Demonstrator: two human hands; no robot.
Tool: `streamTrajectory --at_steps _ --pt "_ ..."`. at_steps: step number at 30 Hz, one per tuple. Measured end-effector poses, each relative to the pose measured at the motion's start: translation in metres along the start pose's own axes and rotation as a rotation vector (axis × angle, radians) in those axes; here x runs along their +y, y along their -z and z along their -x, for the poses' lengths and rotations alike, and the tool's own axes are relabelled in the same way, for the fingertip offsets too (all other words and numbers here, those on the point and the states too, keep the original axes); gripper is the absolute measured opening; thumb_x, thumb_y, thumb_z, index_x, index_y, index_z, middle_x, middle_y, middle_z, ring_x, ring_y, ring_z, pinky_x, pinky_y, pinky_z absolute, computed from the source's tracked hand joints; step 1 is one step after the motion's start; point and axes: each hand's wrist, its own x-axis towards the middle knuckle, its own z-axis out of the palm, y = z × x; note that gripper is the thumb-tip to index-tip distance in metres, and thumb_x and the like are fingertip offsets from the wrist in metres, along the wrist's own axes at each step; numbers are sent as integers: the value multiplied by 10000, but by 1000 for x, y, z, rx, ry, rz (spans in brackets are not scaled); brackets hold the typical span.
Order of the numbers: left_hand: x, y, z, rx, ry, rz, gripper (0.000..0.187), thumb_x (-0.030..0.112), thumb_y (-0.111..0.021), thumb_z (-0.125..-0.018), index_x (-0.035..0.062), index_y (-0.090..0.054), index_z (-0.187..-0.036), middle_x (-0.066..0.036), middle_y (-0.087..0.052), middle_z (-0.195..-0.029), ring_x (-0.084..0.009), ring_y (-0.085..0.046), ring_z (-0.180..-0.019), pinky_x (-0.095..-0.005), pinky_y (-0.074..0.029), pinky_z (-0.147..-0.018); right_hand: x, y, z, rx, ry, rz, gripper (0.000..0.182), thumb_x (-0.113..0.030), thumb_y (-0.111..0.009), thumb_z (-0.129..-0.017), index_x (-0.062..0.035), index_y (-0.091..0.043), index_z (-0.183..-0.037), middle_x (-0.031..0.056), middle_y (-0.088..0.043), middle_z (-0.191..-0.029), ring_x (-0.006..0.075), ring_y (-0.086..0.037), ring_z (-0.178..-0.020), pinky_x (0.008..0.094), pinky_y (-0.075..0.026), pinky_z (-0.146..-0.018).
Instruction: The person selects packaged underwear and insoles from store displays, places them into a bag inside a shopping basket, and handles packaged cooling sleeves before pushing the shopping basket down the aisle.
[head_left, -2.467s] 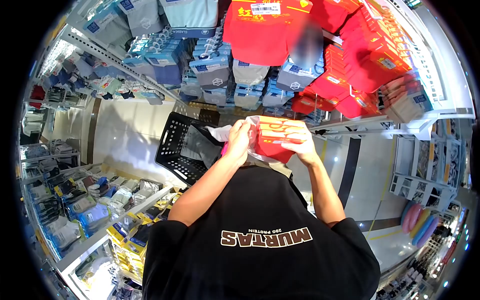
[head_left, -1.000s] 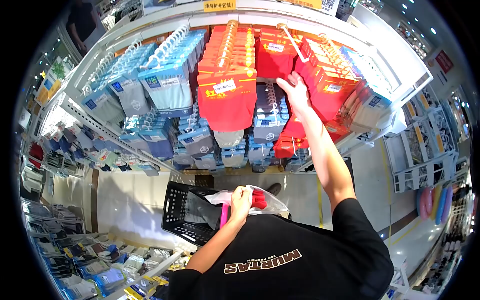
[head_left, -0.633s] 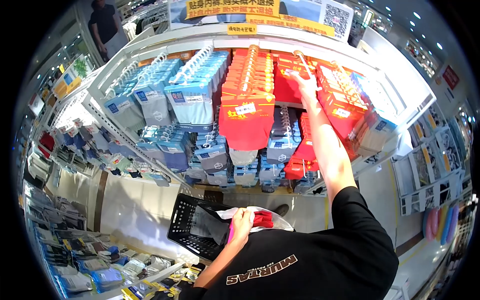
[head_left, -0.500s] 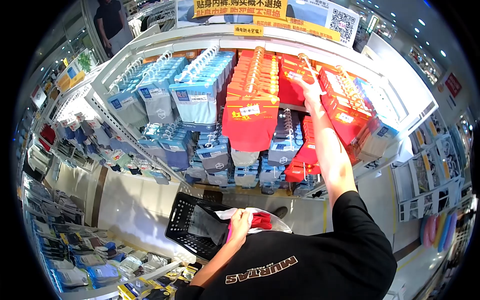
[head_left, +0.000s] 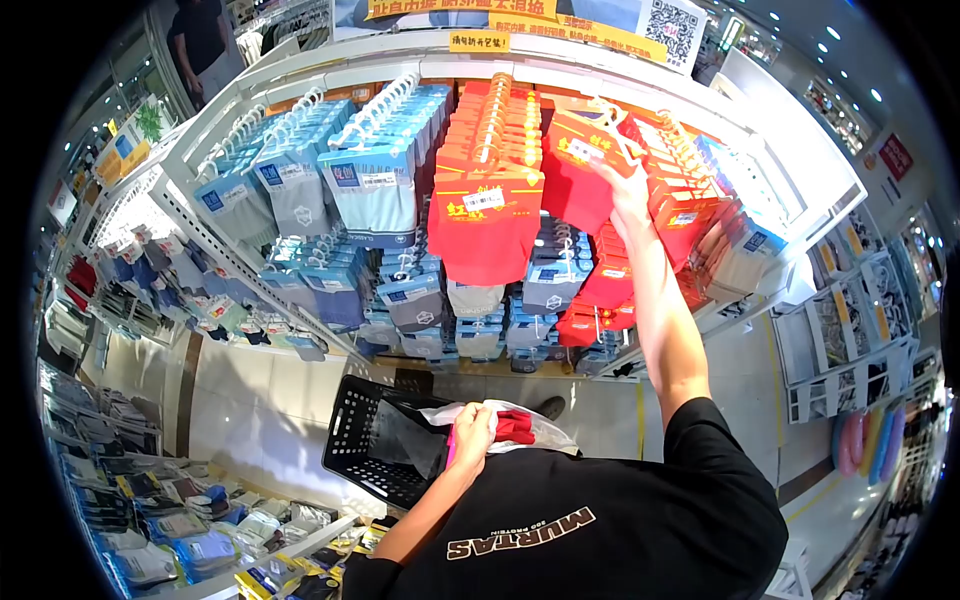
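My right hand (head_left: 628, 195) reaches up to the rack, its fingers closed at the edge of a red hanging pack (head_left: 582, 165) with a white price label. That pack hangs between a long row of red packs (head_left: 487, 215) and another red row (head_left: 682, 190) on the right. Low in front of my body, my left hand (head_left: 473, 432) is closed on a clear plastic bag (head_left: 545, 430) with red items (head_left: 515, 427) inside. A black perforated basket (head_left: 347, 430) is beside it, with a dark grey item in it.
Blue packs (head_left: 372, 195) hang on the rack's left side, with more packs on lower hooks. A white side panel (head_left: 790, 130) stands at the right. Packaged goods (head_left: 160, 530) fill the lower left, and coloured rings (head_left: 872, 445) stand at the lower right.
The red pack at my right hand has come forward and now hangs tilted, nearer to me. The view has shifted slightly, and my left hand still holds the bag.
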Motion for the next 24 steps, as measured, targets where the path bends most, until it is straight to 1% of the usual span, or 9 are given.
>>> streamTrajectory --at_steps 4,8,11,14,17,18,19,21,24 --pt "13 0 4 -46 74 72 214 196 -550 -995 75 -576 -820 33 -524 -698 -44 -436 -580 -225 -340 -512 -40 -8 54 -17 -58 -105 459 38 -704 -813 11 -555 -1246 114 -665 -1134 199 -645 -1052 325 -505 -940" --pt "17 -9 0 28 57 28 241 188 -566 -989 76 -542 -776 33 -491 -641 -60 -401 -531 -245 -324 -485 -50 14 92 93 -121 -100 557 -39 -749 -745 22 -534 -1256 132 -655 -1153 235 -637 -1074 386 -494 -964" --pt "18 -10 -1 29 66 36 235 185 -568 -990 80 -528 -784 35 -497 -679 -58 -396 -563 -231 -340 -521 -51 60 117 -29 -164 -211 705 -187 -776 -723 37 -475 -1320 148 -639 -1181 271 -642 -1069 427 -514 -957" --pt "32 -10 0 -108 -42 200 232 187 -555 -997 79 -522 -793 32 -481 -688 -62 -385 -558 -239 -337 -509 -50 89 141 -288 -122 -210 781 -249 -794 -741 23 -424 -1373 156 -578 -1293 297 -599 -1167 449 -483 -1027" --pt "35 -12 -12 -67 47 52 234 188 -533 -1005 69 -512 -805 26 -466 -674 -65 -391 -545 -256 -341 -479 -46 70 188 -374 -370 -32 681 -81 -818 -654 56 -534 -1257 150 -656 -1157 277 -660 -1050 429 -532 -946" --pt "39 -14 -12 -59 79 101 236 187 -530 -1005 70 -510 -802 29 -461 -664 -64 -394 -534 -260 -334 -465 -30 76 204 -355 -469 -2 713 5 -836 -585 40 -541 -1234 140 -654 -1159 257 -651 -1062 408 -529 -945" --pt "48 -19 -11 -58 103 152 238 187 -527 -1005 70 -507 -798 33 -455 -655 -64 -397 -523 -265 -327 -451 -43 34 214 -348 -558 -17 719 77 -835 -549 4 -542 -1202 112 -650 -1150 220 -640 -1076 367 -526 -937" --pt "59 -26 -8 -61 119 213 247 193 -524 -1006 81 -514 -787 49 -451 -643 -46 -388 -508 -246 -296 -433 -18 24 238 -452 -610 66 618 61 -838 -622 -42 -534 -1150 44 -636 -1100 134 -613 -1057 300 -504 -932" --pt "52 -25 -17 -89 92 188 256 220 -520 -1018 83 -519 -802 55 -462 -653 -28 -378 -510 -219 -280 -437 15 24 261 -533 -580 203 609 -16 -866 -634 -32 -545 -1152 32 -635 -1092 112 -587 -1023 291 -483 -926"
